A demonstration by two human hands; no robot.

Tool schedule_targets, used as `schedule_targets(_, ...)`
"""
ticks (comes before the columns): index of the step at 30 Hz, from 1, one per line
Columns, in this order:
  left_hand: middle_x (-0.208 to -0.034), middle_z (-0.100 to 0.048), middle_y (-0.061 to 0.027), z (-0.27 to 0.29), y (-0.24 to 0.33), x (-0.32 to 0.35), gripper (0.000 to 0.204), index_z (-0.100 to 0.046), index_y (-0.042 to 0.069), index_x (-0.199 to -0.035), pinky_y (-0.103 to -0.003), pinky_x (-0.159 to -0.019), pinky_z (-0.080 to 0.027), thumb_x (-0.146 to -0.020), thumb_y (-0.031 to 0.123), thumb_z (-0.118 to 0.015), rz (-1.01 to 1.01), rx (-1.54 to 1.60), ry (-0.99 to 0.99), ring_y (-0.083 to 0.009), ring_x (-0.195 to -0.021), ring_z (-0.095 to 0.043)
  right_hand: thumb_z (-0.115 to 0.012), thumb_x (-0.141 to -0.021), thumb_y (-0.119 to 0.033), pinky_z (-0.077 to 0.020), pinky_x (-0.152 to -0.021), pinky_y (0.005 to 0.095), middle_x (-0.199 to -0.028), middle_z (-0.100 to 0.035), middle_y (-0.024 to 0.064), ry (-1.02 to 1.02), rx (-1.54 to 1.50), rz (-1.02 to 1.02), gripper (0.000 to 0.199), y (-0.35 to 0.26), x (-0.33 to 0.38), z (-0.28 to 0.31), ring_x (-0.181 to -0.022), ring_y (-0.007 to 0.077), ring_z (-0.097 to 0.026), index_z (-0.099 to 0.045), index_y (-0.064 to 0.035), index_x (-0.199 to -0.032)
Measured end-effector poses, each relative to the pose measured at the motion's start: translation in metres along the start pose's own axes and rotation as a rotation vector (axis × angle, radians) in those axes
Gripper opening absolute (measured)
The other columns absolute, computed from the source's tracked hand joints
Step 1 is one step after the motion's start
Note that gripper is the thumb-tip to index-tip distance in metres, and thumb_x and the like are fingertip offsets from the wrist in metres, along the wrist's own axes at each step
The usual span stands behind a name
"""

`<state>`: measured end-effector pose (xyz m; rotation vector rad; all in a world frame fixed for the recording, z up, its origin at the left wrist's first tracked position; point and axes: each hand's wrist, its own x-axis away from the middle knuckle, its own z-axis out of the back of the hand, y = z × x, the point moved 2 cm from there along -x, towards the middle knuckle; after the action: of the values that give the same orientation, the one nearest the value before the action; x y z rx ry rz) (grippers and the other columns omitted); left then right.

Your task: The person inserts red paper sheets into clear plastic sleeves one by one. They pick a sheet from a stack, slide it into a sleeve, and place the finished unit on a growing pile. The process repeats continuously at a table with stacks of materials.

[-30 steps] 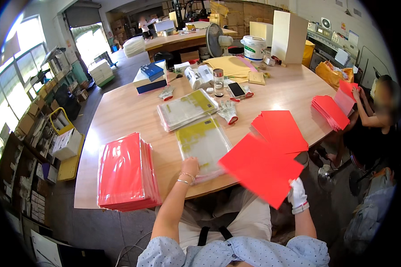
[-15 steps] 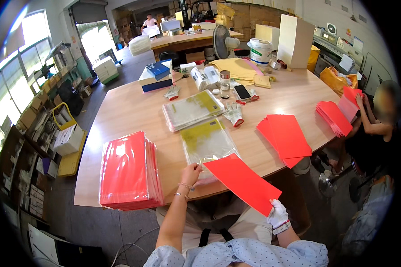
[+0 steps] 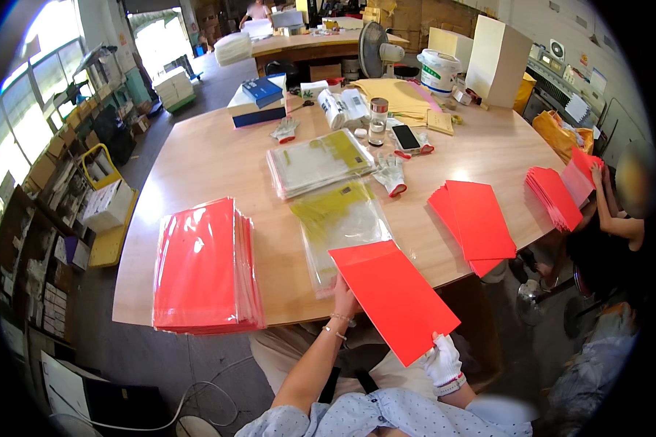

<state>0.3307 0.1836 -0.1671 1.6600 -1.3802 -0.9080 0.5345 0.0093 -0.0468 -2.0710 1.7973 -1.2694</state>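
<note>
My right hand (image 3: 442, 359), in a white glove, grips the near corner of a stack of red envelopes (image 3: 392, 296) held over the table's front edge. The far end of this stack meets the open end of a clear plastic bag (image 3: 337, 221) with yellow print, lying flat on the wooden table (image 3: 219, 160). My bare left hand (image 3: 343, 293) holds the bag's near edge beside the envelopes. A bracelet sits on that wrist.
A tall pile of bagged red envelopes (image 3: 204, 266) lies at the left. More empty bags (image 3: 319, 161) lie beyond, loose red envelopes (image 3: 476, 221) to the right. Another person (image 3: 619, 218) handles red envelopes (image 3: 561, 191) at the far right. Gloves, phone, bottle, fan and bucket stand further back.
My right hand has brought the red envelopes from the right side over to the clear bag's open end. My left hand has stayed on the bag's near edge.
</note>
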Motion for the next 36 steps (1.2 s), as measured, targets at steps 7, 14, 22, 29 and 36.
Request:
schedule_targets(7,-0.107,-0.060,-0.0102,0.007,-0.045,0.056,0.028,-0.051,-0.001,-0.114,-0.033,-0.081,-0.049,-0.090,0.012,-0.053,0.441,0.018,-0.278,-0.0216,-0.095,-0.058,-0.046,-0.092,-0.015,-0.0423,-0.051,0.0275,-0.073,-0.051,0.0004,-0.091,0.120,-0.029,0.012,-0.008,0.009,-0.009,-0.055,0.0109,-0.049,-0.048,-0.0107,-0.103)
schedule_targets(14,-0.102,-0.063,-0.0084,0.016,-0.095,0.145,0.026,-0.057,0.003,-0.108,-0.034,-0.072,-0.052,-0.094,0.022,-0.048,-0.264,-1.084,-0.302,-0.0192,-0.091,-0.062,-0.044,-0.094,-0.016,-0.0515,-0.081,0.0488,-0.100,-0.057,0.0115,-0.119,0.000,-0.181,0.013,0.049,-0.069,0.005,-0.082,0.0267,-0.061,-0.049,-0.0075,-0.103)
schedule_targets(22,-0.110,-0.060,-0.0056,0.013,-0.031,0.127,0.037,-0.050,0.000,-0.120,-0.026,-0.074,-0.047,-0.087,0.013,-0.060,0.308,-0.269,-0.209,-0.0115,-0.095,-0.057,-0.049,-0.093,-0.019,-0.0528,-0.080,0.0409,-0.101,-0.060,0.0135,-0.353,0.085,-0.281,0.026,0.033,-0.086,-0.023,-0.088,0.0261,-0.063,-0.047,-0.0013,-0.111)
schedule_targets(29,-0.115,-0.059,-0.0073,0.055,0.014,0.130,0.039,-0.055,0.002,-0.116,-0.034,-0.084,-0.044,-0.093,0.030,-0.045,0.571,0.020,0.013,-0.0170,-0.103,-0.056,-0.061,-0.074,-0.012,-0.0464,-0.064,0.0369,-0.079,-0.053,0.0102,-0.583,1.530,0.865,0.009,0.049,-0.068,-0.076,-0.074,0.0327,-0.055,-0.056,-0.0060,-0.079)
schedule_targets(36,-0.098,-0.063,-0.0092,0.066,0.004,0.133,0.040,-0.059,-0.003,-0.101,-0.029,-0.077,-0.047,-0.093,0.029,-0.037,0.468,0.005,0.240,-0.0180,-0.093,-0.060,-0.058,-0.075,-0.014,-0.0501,-0.056,0.0330,-0.078,-0.054,0.0073,-0.953,1.508,0.926,0.012,0.089,-0.082,-0.085,-0.069,0.0217,-0.057,-0.053,-0.0072,-0.067)
